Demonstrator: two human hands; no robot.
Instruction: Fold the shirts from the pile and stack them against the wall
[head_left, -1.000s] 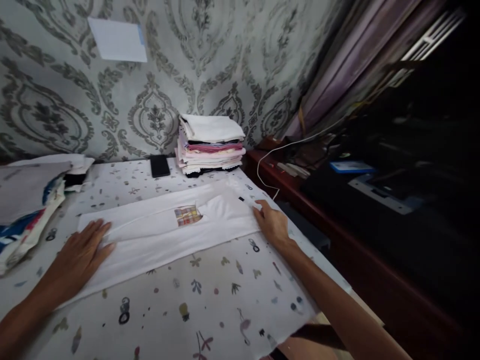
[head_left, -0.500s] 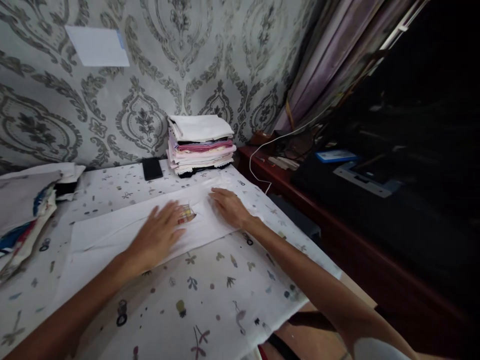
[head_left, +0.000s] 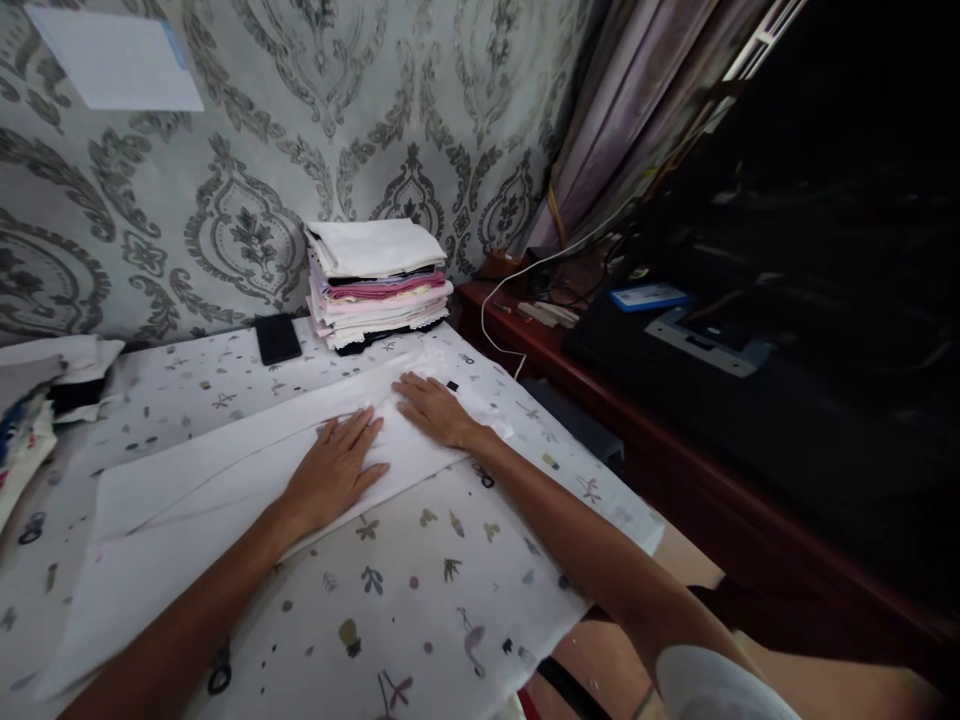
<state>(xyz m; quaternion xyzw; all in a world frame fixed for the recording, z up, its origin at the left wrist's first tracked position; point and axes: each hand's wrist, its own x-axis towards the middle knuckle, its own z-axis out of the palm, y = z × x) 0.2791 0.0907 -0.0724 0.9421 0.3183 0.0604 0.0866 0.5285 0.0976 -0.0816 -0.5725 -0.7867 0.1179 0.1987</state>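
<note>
A long, folded white cloth garment [head_left: 225, 465] lies slantwise across the table, with creases running along its length. My left hand [head_left: 337, 470] rests flat on its middle, fingers stretched out and a little apart. Just to the right, my right hand [head_left: 435, 408] lies palm down near the garment's right end, its fingers also extended. Beside the right fingers a small dark patch [head_left: 452, 386] shows on the white cloth. Neither hand grips anything.
A patterned white tablecloth [head_left: 420, 560] covers the table. At the back stand a stack of folded clothes [head_left: 379, 285] and a black phone-like slab [head_left: 277, 340]. More clothes [head_left: 71, 385] lie at the left. A dark red cabinet [head_left: 675, 460] borders the right side.
The view has turned slightly right. My left hand has come down flat, closer to the right hand. A coloured print beside it no longer shows, while a dark patch by the right hand does.
</note>
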